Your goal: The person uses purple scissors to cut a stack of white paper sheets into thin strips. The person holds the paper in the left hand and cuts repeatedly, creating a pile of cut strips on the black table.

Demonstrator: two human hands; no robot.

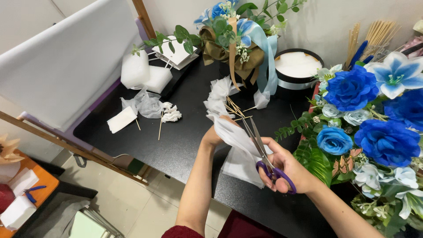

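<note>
Two hands — left hand [211, 137] on white mesh [235, 152], right hand [288, 169] gripping scissors [264, 154]

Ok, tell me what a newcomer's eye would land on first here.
Most striking is the mass of blue flowers filling the right side. At centre, the right hand works purple-handled scissors into white fabric held by the left hand, over a black table. Behind stands a ribboned bouquet.
</note>
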